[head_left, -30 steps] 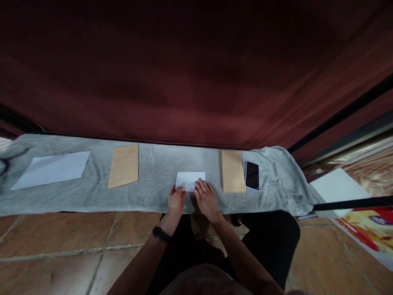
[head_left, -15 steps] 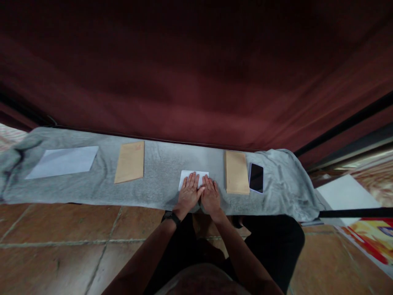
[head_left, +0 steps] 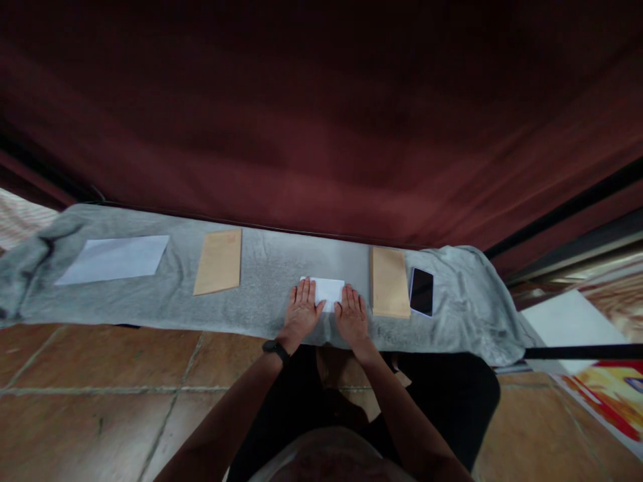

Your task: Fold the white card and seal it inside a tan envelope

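A small folded white paper [head_left: 328, 290] lies on a grey cloth [head_left: 261, 301] spread over the floor. My left hand [head_left: 302, 310] lies flat on the paper's left end, fingers stretched out. My right hand [head_left: 352, 314] presses flat on its right end, fingers also out. A strip of paper shows between the two hands. A black band is on my left wrist.
A tan envelope [head_left: 388, 281] and a dark phone [head_left: 422, 292] lie right of my hands. Another tan envelope [head_left: 219, 262] and a white sheet [head_left: 114, 259] lie to the left. A dark red curtain hangs behind the cloth. Tiled floor is in front; a colourful printed sheet [head_left: 610, 395] is at right.
My hands went from pinching the paper's near edge to lying flat on it side by side, then slid apart toward its two ends.
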A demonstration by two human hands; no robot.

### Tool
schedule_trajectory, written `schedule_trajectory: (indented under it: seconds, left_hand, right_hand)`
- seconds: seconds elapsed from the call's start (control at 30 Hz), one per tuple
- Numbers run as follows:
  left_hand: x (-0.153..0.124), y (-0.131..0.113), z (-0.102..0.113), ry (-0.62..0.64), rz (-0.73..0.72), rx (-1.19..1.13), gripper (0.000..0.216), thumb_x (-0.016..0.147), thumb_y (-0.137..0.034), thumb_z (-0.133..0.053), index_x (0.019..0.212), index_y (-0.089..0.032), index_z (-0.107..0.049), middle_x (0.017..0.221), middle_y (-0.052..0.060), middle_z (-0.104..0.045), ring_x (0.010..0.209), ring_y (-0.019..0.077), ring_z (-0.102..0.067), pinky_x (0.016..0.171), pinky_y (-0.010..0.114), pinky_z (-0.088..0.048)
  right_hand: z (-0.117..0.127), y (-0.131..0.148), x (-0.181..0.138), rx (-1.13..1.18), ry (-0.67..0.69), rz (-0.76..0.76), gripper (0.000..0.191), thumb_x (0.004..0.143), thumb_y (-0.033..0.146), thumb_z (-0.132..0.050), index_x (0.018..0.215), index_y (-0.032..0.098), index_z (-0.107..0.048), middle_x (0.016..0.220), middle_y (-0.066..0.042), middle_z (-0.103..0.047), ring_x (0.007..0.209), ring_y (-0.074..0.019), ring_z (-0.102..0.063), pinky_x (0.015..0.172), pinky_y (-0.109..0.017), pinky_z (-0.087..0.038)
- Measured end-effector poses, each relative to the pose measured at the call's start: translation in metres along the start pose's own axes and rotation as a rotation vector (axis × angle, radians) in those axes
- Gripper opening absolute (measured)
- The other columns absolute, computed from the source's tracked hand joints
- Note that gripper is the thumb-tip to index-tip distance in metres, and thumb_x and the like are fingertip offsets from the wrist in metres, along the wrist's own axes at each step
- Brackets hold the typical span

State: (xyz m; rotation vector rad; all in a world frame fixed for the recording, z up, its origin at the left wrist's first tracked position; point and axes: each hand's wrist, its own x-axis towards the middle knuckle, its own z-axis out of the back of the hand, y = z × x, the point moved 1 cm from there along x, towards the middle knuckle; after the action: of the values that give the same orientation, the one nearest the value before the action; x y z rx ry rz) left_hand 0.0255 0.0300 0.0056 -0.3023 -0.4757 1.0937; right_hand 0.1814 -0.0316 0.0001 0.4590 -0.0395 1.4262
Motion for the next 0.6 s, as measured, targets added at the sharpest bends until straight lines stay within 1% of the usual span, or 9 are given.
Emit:
schedule_trajectory:
  seconds: [0.1, 0.2, 0.3, 0.4, 0.5, 0.6]
  left_hand:
    - [0.001, -0.001, 0.001, 0.01, -0.002, 0.006, 0.068, 0.097, -0.043, -0.042, 0.153, -0.004, -0.036, 0.161, 0.024, -0.029, 0.152, 0.0349, -0.023, 0.123, 0.055, -0.015]
    - [0.002, -0.001, 0.003, 0.036, -0.013, 0.015, 0.065, 0.097, -0.038, -0.04, 0.152, -0.003, -0.037, 0.161, 0.025, -0.03, 0.153, 0.035, -0.022, 0.123, 0.056, -0.014]
    - [0.003, 0.001, 0.004, 0.088, -0.058, 0.033, 0.06, 0.096, -0.027, -0.035, 0.153, -0.007, -0.039, 0.161, 0.02, -0.032, 0.153, 0.0316, -0.02, 0.123, 0.055, -0.015]
    - [0.003, 0.003, 0.003, 0.113, -0.084, 0.036, 0.059, 0.094, -0.02, -0.033, 0.152, -0.009, -0.041, 0.161, 0.017, -0.035, 0.153, 0.0291, -0.022, 0.124, 0.052, -0.016]
    - [0.003, 0.006, 0.002, 0.107, -0.097, 0.02, 0.059, 0.095, -0.022, -0.034, 0.153, -0.011, -0.041, 0.161, 0.016, -0.035, 0.153, 0.029, -0.023, 0.124, 0.052, -0.016]
    - [0.003, 0.009, 0.002, 0.082, -0.093, -0.003, 0.059, 0.096, -0.027, -0.036, 0.153, -0.011, -0.04, 0.161, 0.017, -0.035, 0.153, 0.0294, -0.024, 0.124, 0.053, -0.016]
  right_hand:
    - [0.003, 0.006, 0.008, 0.02, -0.018, -0.017, 0.052, 0.105, 0.024, -0.037, 0.15, -0.002, -0.04, 0.153, -0.025, -0.041, 0.144, -0.0332, -0.035, 0.117, -0.055, -0.031]
    - [0.0, 0.019, 0.019, 0.102, 0.033, 0.08, 0.05, 0.106, 0.024, -0.035, 0.151, 0.003, -0.041, 0.156, -0.019, -0.039, 0.146, -0.0294, -0.034, 0.119, -0.051, -0.031]
    - [-0.008, 0.031, 0.026, 0.162, 0.108, 0.175, 0.047, 0.106, 0.023, -0.034, 0.15, 0.009, -0.045, 0.155, -0.015, -0.041, 0.146, -0.026, -0.035, 0.12, -0.048, -0.031]
    - [-0.015, 0.034, 0.026, 0.149, 0.12, 0.174, 0.048, 0.106, 0.025, -0.037, 0.151, 0.012, -0.044, 0.155, -0.015, -0.041, 0.146, -0.0264, -0.035, 0.12, -0.051, -0.029]
    - [-0.019, 0.03, 0.023, 0.12, 0.1, 0.162, 0.049, 0.106, 0.026, -0.038, 0.152, 0.01, -0.042, 0.157, -0.016, -0.038, 0.147, -0.0272, -0.032, 0.12, -0.051, -0.027]
    - [-0.019, 0.022, 0.02, 0.096, 0.072, 0.145, 0.051, 0.106, 0.027, -0.039, 0.152, 0.006, -0.04, 0.157, -0.019, -0.037, 0.148, -0.0289, -0.03, 0.12, -0.053, -0.027]
